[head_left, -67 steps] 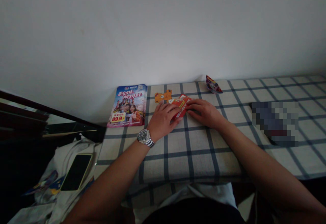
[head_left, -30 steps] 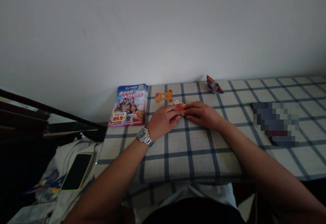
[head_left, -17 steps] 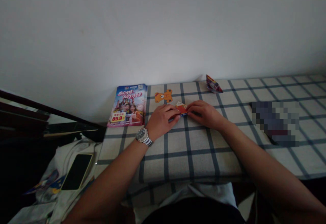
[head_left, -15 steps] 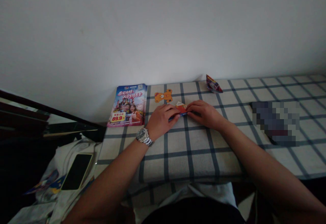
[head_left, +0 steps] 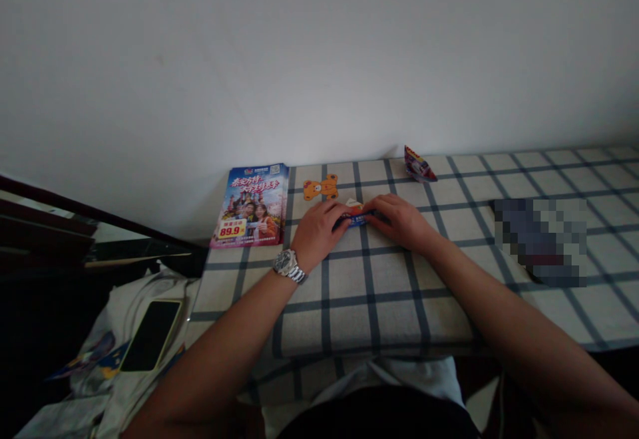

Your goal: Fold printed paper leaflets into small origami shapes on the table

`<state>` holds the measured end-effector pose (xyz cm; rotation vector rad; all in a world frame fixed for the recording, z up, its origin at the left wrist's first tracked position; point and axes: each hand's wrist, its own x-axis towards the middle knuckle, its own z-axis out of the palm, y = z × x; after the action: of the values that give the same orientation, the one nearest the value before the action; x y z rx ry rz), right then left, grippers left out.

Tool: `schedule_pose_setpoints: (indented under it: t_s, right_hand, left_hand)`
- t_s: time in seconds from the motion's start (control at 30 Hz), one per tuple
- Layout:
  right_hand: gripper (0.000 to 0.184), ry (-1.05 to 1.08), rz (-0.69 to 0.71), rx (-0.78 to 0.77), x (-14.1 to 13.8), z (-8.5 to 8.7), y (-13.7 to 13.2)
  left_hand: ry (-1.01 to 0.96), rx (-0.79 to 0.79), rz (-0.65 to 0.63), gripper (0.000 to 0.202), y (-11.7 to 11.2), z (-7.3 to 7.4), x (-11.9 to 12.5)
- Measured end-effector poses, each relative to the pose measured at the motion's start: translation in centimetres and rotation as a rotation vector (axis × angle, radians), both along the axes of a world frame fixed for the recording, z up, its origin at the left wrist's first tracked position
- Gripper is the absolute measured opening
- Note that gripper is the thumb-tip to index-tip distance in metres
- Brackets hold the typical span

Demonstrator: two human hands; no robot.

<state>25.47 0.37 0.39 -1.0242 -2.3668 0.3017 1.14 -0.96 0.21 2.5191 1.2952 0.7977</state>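
Between my hands, on the checked cloth, lies a small folded sheet of printed paper point(head_left: 356, 218), blue along the near edge with orange and white behind. My left hand point(head_left: 319, 228), a metal watch point(head_left: 288, 266) on its wrist, pinches the paper's left end. At the right end, my right hand point(head_left: 398, 221) has its fingers and thumb closed on the same paper. The fingers cover both ends, so the full fold is hidden. Just beyond my left hand is a flat orange teddy bear cutout point(head_left: 321, 188).
A stack of printed flyers point(head_left: 251, 206) sits at the table's left. A folded paper piece point(head_left: 419, 165) stands near the wall. A pixelated dark item point(head_left: 532, 239) lies on the checked cloth point(head_left: 344, 322) at right. A phone point(head_left: 151, 336) rests on pale fabric at lower left.
The paper's near edge now shows a wider blue band and less orange. My left hand has shifted slightly right; my right hand has barely moved.
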Motion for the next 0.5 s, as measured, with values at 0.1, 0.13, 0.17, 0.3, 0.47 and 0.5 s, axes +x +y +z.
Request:
schedule_pose_setpoints:
  t_s: [0.1, 0.13, 0.17, 0.3, 0.47, 0.5]
  right_hand:
    - [0.015, -0.004, 0.025, 0.004, 0.07, -0.14, 0.1]
    - [0.016, -0.002, 0.037, 0.009, 0.08, -0.16, 0.11]
    - [0.017, -0.003, 0.05, 0.015, 0.1, -0.16, 0.11]
    - [0.02, 0.002, 0.093, 0.039, 0.07, -0.08, 0.02]
    - [0.021, -0.022, 0.092, 0.032, -0.02, 0.09, -0.16]
    - [0.022, -0.03, 0.084, 0.033, -0.03, 0.09, -0.17]
  left_hand:
    - [0.003, 0.009, 0.002, 0.015, 0.11, -0.16, 0.1]
    - [0.003, 0.011, 0.004, 0.015, 0.14, -0.21, 0.13]
    - [0.002, 0.011, 0.005, 0.015, 0.18, -0.25, 0.16]
    - [-0.013, 0.013, 0.0, 0.014, 0.33, -0.42, 0.2]
    - [-0.033, 0.004, 0.003, 0.013, 0.43, -0.55, 0.26]
    - [-0.036, 0.001, 0.004, 0.012, 0.44, -0.57, 0.28]
